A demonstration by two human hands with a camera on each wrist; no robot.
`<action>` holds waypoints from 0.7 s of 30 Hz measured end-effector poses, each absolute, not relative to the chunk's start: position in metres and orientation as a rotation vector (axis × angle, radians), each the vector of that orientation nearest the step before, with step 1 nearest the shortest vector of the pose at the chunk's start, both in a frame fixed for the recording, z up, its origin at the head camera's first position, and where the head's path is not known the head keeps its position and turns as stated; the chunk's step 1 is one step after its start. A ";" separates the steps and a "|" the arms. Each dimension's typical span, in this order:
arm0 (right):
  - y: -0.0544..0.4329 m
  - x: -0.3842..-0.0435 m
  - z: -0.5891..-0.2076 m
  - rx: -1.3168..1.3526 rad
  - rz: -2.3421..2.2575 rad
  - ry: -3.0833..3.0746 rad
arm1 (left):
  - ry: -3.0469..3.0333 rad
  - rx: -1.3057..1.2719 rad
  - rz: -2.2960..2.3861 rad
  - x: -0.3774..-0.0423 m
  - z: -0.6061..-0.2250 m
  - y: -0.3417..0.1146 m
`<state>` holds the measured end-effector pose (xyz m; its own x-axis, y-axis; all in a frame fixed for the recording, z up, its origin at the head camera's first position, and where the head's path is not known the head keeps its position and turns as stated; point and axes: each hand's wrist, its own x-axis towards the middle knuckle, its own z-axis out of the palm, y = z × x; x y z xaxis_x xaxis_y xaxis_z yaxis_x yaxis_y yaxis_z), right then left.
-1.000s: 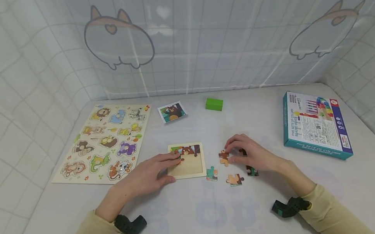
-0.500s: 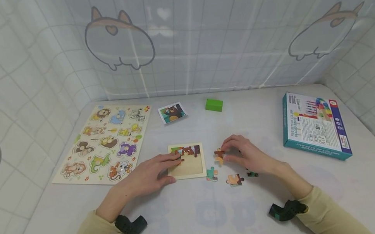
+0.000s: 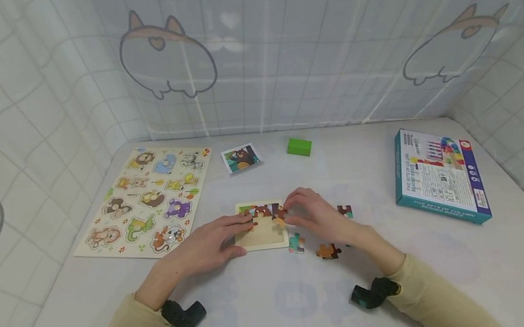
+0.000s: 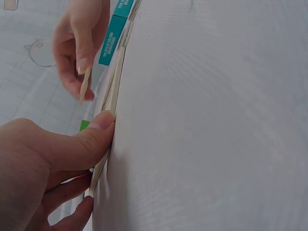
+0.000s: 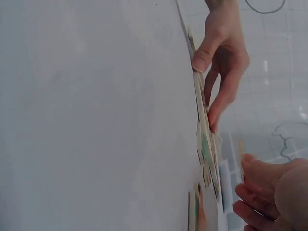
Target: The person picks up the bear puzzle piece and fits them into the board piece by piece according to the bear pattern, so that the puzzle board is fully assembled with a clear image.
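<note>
A small wooden puzzle tray (image 3: 262, 248) lies in the middle of the table in the head view, its top row filled with bear picture pieces. My left hand (image 3: 210, 243) holds the tray's left side, thumb at the near edge and fingertips over the inside. Between thumb and fingers my right hand (image 3: 317, 214) pinches a brown and orange jigsaw piece (image 3: 279, 214) over the tray's right edge. In the left wrist view that jigsaw piece (image 4: 85, 85) is raised off the tray. Loose on the table are a teal piece (image 3: 296, 243), an orange-brown piece (image 3: 328, 252) and a dark piece (image 3: 345, 211).
An animal peg board (image 3: 189, 200) lies at the left. Behind the tray are a bear picture card (image 3: 240, 158) and a green block (image 3: 299, 147). A teal-sided toy box (image 3: 440, 174) stands at the right. Patterned cloth walls (image 3: 290, 73) enclose the table.
My right hand has carried the brown and orange jigsaw piece leftward from the loose pieces to the tray's right edge. My left hand has stayed on the tray.
</note>
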<state>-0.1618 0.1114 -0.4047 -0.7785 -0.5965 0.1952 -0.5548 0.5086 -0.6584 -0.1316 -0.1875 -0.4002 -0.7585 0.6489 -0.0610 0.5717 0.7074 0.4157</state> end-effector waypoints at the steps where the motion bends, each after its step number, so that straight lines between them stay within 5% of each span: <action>1: 0.108 -0.163 -0.406 -1.028 -1.137 2.682 | 2.710 0.982 0.559 -0.132 -0.400 -0.188; 21: 0.071 -0.166 -0.417 -1.090 -1.125 2.680 | 2.714 0.976 0.560 -0.131 -0.401 -0.188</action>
<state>-0.1662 0.0712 -0.4172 -0.7528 -0.6196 0.2224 -0.5927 0.4909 -0.6385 -0.1309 -0.1878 -0.4006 -0.7608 0.6461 -0.0613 0.5691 0.7096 0.4154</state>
